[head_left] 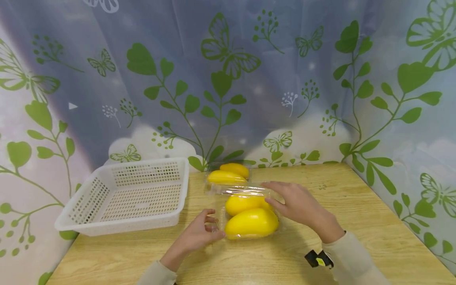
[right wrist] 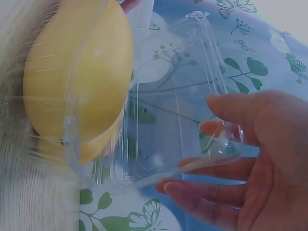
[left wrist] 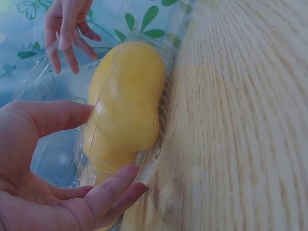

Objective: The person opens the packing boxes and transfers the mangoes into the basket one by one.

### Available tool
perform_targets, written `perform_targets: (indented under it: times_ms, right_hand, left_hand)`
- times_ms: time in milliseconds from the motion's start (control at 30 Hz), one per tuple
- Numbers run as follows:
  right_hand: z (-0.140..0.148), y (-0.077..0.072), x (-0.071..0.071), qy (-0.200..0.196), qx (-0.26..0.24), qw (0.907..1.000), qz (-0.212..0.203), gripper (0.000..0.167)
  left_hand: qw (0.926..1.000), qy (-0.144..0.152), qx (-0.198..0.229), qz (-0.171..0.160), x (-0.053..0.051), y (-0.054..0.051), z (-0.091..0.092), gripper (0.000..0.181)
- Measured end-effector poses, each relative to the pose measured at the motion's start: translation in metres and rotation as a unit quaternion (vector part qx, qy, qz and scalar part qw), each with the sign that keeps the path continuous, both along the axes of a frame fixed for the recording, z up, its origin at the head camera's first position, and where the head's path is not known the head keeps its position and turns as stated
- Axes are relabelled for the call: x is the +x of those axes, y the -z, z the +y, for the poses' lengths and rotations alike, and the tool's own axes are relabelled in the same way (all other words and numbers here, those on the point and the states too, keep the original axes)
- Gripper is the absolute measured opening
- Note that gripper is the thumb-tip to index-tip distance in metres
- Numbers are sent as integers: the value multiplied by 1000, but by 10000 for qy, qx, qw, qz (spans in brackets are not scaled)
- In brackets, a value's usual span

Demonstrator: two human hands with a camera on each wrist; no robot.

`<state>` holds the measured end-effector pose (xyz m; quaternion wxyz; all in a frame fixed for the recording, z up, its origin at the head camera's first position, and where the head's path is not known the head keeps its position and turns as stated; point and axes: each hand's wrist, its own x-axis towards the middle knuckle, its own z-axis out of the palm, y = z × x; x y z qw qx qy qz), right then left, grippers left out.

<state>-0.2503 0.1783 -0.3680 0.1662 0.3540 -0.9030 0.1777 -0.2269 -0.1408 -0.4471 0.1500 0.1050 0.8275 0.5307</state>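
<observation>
Left hand (head_left: 201, 233), bare: at the near left corner of a clear plastic box (left wrist: 83, 161), thumb against the near edge, fingers loosely bent along the left end, touching without clenching. Right hand (head_left: 297, 202), bare: at the far right of the same box, gripping the raised lid (right wrist: 163, 130) by one corner, thumb on one side and fingers on the other. Box position: on the table (head_left: 356, 221), between the two hands, lid standing up along the far side (exact tilt hard to tell through the shine).

Contents: two yellow mangoes, side by side. Front mango (head_left: 252, 223), lying lengthwise from left to right, just beside the left thumb. Back mango (head_left: 246, 205), partly hidden, close behind the first and nearer the right thumb.

Farther out, just beyond the lid: second clear box (head_left: 211, 167), near the foot of the curtain (head_left: 181, 51), holding two more mangoes (head_left: 227, 178). Beyond the left hand: white plastic basket (head_left: 124, 228), rectangular, pierced with small holes, set slightly askew.

At the wrists: pale sleeves (head_left: 349, 253), with a black strap (head_left: 318, 259) beside the right one. Tabletop in light wood grain; curtain in blue-grey and white, printed with green leaves and butterflies.
</observation>
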Motion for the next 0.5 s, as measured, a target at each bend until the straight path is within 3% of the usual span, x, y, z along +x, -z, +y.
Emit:
perform_targets:
  times_ms: [167,500]
  right_hand:
    - [0,-2,-6,56,-50,10000,8,39]
    - [8,-28,-13,-298,330,9936,-1041,40]
  left_hand:
    - [10000,-27,-20,27,0,1,0,88]
    - [10000,-41,34,26,1,-1,1,86]
